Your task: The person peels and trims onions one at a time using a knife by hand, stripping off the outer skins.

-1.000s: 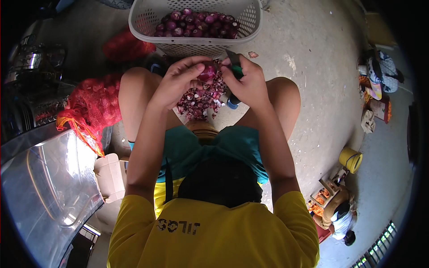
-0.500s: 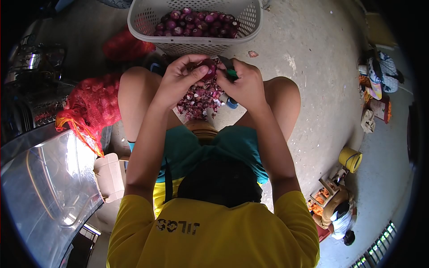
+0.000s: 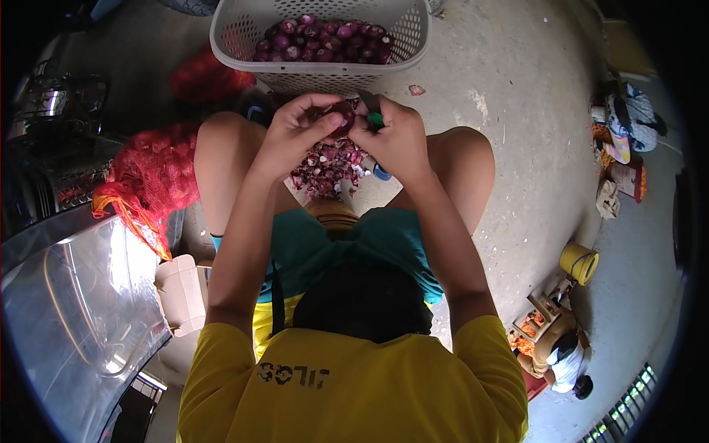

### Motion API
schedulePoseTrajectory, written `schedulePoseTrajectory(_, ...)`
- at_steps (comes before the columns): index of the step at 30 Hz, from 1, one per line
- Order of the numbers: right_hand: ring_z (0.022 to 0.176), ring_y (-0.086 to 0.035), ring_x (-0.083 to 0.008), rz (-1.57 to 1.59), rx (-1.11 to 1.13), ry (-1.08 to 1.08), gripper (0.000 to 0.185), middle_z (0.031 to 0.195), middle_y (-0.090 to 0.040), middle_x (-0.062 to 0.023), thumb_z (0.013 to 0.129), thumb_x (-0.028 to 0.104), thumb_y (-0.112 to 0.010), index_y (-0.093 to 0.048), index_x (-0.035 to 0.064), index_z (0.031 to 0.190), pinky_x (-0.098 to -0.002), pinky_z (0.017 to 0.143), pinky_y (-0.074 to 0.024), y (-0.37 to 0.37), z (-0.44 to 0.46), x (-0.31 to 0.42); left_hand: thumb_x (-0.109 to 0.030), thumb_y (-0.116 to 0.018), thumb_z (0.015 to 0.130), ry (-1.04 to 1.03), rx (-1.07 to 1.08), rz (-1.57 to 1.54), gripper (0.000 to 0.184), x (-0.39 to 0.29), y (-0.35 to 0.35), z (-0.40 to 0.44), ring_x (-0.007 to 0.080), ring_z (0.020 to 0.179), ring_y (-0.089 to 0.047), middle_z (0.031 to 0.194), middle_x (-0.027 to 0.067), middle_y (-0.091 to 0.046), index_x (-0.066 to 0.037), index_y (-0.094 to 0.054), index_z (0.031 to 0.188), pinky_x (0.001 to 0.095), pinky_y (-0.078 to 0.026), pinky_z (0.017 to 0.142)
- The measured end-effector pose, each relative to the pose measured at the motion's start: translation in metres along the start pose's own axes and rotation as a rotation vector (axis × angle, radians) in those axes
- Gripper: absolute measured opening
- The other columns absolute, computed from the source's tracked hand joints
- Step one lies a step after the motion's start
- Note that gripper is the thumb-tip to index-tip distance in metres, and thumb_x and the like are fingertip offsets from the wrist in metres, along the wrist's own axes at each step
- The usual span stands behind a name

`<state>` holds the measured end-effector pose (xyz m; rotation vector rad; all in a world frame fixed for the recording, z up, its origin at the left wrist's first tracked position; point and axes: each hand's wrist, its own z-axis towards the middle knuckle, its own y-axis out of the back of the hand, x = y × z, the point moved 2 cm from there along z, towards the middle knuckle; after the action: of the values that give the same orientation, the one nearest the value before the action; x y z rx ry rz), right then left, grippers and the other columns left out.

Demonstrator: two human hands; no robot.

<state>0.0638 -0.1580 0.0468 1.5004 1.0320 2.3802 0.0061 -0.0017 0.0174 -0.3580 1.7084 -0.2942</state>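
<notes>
Between my knees, my left hand (image 3: 299, 133) is closed around a red onion (image 3: 342, 118), with the thumb lying over it. My right hand (image 3: 395, 135) grips a knife by its green handle (image 3: 376, 119). The dark blade of the knife (image 3: 367, 100) points up and away, close beside the onion. My right thumb reaches across to the onion's side. Below both hands, a heap of onion skins and scraps (image 3: 329, 166) covers the floor. Just beyond them stands a grey perforated basket (image 3: 317, 68) holding many red onions (image 3: 325, 40).
A red mesh sack (image 3: 159, 166) leans by my left knee, with another red sack (image 3: 209, 76) behind it. A shiny metal surface (image 3: 81, 295) is at left. At right are a yellow bucket (image 3: 579, 263) and another person (image 3: 559, 351) sitting near crates.
My right hand has shifted slightly left, bringing its thumb against the onion. The onion has turned a little in my left hand, which stays nearly in place.
</notes>
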Motion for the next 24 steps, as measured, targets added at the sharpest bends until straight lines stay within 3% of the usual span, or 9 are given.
schedulePoseTrajectory(4, 0.058, -0.061, -0.0296, 0.178, 0.001, -0.111, 0.018, 0.068, -0.061, -0.0155, 0.068, 0.014, -0.068, -0.061, 0.0043, 0.081, -0.0348, 0.055, -0.0481, 0.002, -0.002, -0.001, -0.011, -0.062, 0.087, 0.017, 0.035, -0.025, 0.030, -0.007, -0.002, -0.002, 0.0107, 0.086, -0.060, 0.101, 0.0060, -0.061, -0.002, -0.056, 0.115, 0.0228, -0.052, 0.068)
schedulePoseTrajectory(7, 0.058, -0.062, -0.0249, 0.213, 0.011, -0.112, 0.018, 0.068, -0.061, -0.0149, 0.070, 0.015, -0.067, -0.061, 0.0036, 0.083, -0.0317, 0.055, -0.0481, 0.003, -0.004, -0.006, -0.018, -0.059, 0.090, 0.019, 0.058, 0.013, 0.036, -0.005, -0.001, -0.003, 0.0114, 0.089, -0.060, 0.104, 0.0057, -0.061, -0.002, -0.053, 0.121, 0.0242, -0.050, 0.071)
schedulePoseTrajectory(13, 0.056, -0.060, -0.0166, 0.386, -0.039, -0.089, 0.017, 0.067, -0.063, -0.0115, 0.073, 0.012, -0.066, -0.061, 0.0014, 0.084, -0.0284, 0.056, -0.0477, 0.007, -0.003, -0.002, -0.012, -0.062, 0.087, 0.026, 0.036, -0.054, 0.032, -0.004, 0.001, -0.001, 0.0087, 0.088, -0.059, 0.107, 0.0040, -0.060, -0.005, -0.056, 0.119, 0.0217, -0.051, 0.069)
schedulePoseTrajectory(24, 0.069, -0.064, -0.0325, 0.215, 0.044, -0.083, 0.017, 0.076, -0.064, -0.0171, 0.078, 0.014, -0.065, -0.060, -0.0001, 0.087, -0.0362, 0.061, -0.0489, 0.006, -0.003, 0.002, -0.011, -0.061, 0.087, -0.001, 0.027, -0.040, 0.033, -0.005, 0.001, -0.002, 0.0075, 0.088, -0.057, 0.106, 0.0025, -0.060, -0.006, -0.056, 0.119, 0.0214, -0.050, 0.070)
